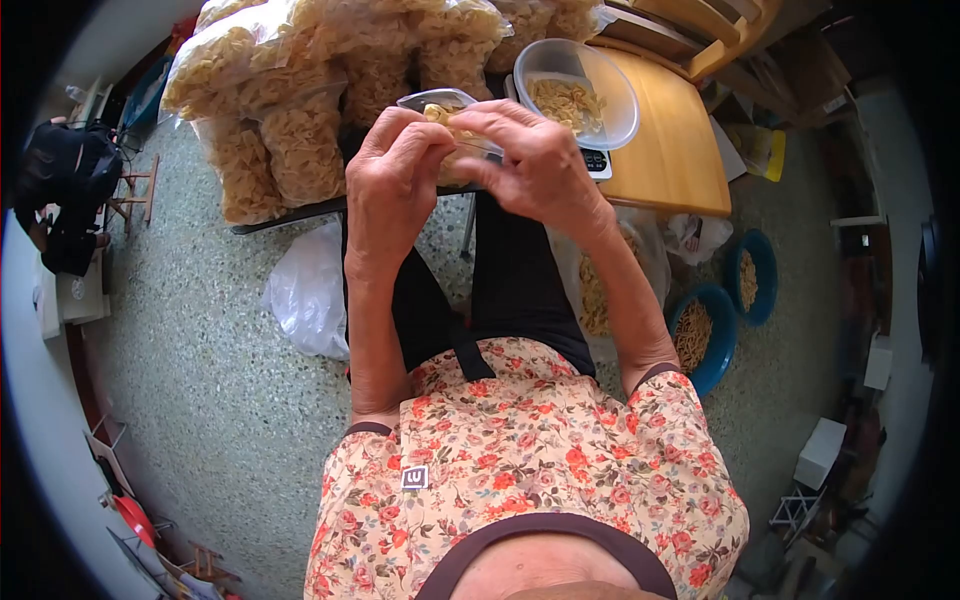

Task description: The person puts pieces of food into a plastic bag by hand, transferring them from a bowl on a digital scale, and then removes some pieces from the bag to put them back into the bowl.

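Note:
Between my hands is a clear plastic bag [458, 97] holding curled, pale yellow dried pieces. My left hand [393, 180] is closed, thumb and fingers pinched together at the bag's near left edge. Over the bag's right side is my right hand [535, 165], its fingers stretched toward the left fingertips and its thumb apart and slightly blurred. Both hands partly hide the bag. Just beyond my right hand, a round translucent tub [622, 100] with more dried pieces sits on a scale [598, 163].
Filled bags [300, 150] are stacked at the table's back left. A wooden stool top [670, 150] stands right. Blue basins [718, 345] and an open bag of pieces [595, 290] are on the floor at right. A white plastic bag [310, 290] lies left of my legs.

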Demonstrator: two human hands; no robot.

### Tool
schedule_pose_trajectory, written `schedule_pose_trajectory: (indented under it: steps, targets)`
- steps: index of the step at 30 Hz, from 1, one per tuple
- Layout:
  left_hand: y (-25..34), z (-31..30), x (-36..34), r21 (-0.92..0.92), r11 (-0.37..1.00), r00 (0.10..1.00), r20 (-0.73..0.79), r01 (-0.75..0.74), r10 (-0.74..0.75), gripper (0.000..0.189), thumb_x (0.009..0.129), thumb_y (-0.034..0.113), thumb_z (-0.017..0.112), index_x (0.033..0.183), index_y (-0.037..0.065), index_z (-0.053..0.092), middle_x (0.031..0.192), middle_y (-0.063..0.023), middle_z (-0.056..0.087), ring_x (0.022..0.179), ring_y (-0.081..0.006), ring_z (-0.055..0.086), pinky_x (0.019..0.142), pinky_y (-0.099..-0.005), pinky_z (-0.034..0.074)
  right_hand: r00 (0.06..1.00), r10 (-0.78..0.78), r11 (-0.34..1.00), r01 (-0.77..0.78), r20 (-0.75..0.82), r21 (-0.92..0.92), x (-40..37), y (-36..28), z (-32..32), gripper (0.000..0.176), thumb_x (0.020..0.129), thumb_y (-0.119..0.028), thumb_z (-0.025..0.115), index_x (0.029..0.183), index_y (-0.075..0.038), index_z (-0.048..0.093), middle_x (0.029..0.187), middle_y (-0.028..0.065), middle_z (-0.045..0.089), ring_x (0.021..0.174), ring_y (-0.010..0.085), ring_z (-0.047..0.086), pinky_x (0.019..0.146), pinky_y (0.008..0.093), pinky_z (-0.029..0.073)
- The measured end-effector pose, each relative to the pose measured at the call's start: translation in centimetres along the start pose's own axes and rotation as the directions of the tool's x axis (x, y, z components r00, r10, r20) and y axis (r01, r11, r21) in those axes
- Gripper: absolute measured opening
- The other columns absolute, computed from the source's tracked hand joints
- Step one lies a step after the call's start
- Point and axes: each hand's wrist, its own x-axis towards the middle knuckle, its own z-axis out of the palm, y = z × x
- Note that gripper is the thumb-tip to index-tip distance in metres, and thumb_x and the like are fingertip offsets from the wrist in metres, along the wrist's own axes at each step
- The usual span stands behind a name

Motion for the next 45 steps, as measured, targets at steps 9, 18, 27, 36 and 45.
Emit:
schedule_pose_trajectory:
  steps: [9, 18, 27, 36, 45]
  targets:
    - [0.1, -0.6, 0.1, 0.077, 0.997, 1.0, 0.029, -0.011, 0.009, 0.015, 0.086, -0.008, 0.073, 0.095, 0.003, 0.068, 0.092, -0.0122, 0.064, 0.08, -0.0307, 0.067, 0.07, -0.0398, 0.055, 0.919, 0.165, 0.981, -0.117, 0.357, -0.153, 1.1, 0.0, 1.7, 0.053, 0.079, -0.048, 0.083, 0.116, -0.01, 0.075, 0.117, 0.0085, 0.075, 0.106, 0.0298, 0.074, 0.086, 0.0422, 0.06]
    - [0.3, -0.4, 0.2, 0.097, 0.995, 0.999, 0.037, 0.011, -0.014, 0.015, 0.087, -0.008, 0.073, 0.096, 0.002, 0.068, 0.092, -0.0125, 0.063, 0.081, -0.0301, 0.067, 0.071, -0.039, 0.054, 0.94, 0.102, 0.991, -0.069, 0.327, -0.11, 0.9, 1.6, 2.5, 0.045, 0.08, -0.039, 0.084, 0.111, -0.008, 0.076, 0.103, 0.0107, 0.075, 0.1, 0.0318, 0.074, 0.084, 0.0421, 0.06]
    - [0.6, -0.2, 0.1, 0.088, 0.995, 0.998, 0.034, 0.056, -0.059, 0.012, 0.089, -0.009, 0.073, 0.097, 0.0, 0.069, 0.093, -0.0088, 0.066, 0.085, -0.0231, 0.067, 0.076, -0.0341, 0.054, 0.925, 0.376, 0.909, -0.356, -0.058, 0.218, 0.1, 5.4, -4.5, 0.018, 0.09, -0.014, 0.079, 0.106, -0.006, 0.08, 0.1, 0.0075, 0.079, 0.091, 0.0158, 0.074, 0.078, 0.035, 0.06]
    - [0.2, -0.2, 0.1, 0.067, 0.997, 0.999, 0.031, 0.039, -0.041, 0.013, 0.089, -0.006, 0.073, 0.097, 0.001, 0.067, 0.094, -0.0123, 0.064, 0.083, -0.0307, 0.068, 0.073, -0.0397, 0.056, 0.763, 0.631, 0.557, -0.32, 0.14, -0.766, -0.2, 13.0, -6.5, 0.043, 0.092, -0.012, 0.065, 0.133, -0.024, 0.066, 0.124, 0.0083, 0.068, 0.12, 0.0323, 0.065, 0.101, 0.0465, 0.054]
    - [-0.5, -0.1, 0.1, 0.093, 0.995, 0.998, 0.047, 0.026, -0.031, 0.015, 0.088, -0.011, 0.073, 0.098, 0.0, 0.07, 0.095, -0.009, 0.067, 0.085, -0.0212, 0.068, 0.073, -0.0325, 0.055, 0.773, 0.615, 0.537, -0.267, 0.154, -0.8, 0.1, 14.7, -5.4, 0.028, 0.09, -0.014, 0.067, 0.117, -0.023, 0.071, 0.113, 0.0101, 0.072, 0.108, 0.0331, 0.071, 0.088, 0.0458, 0.058]
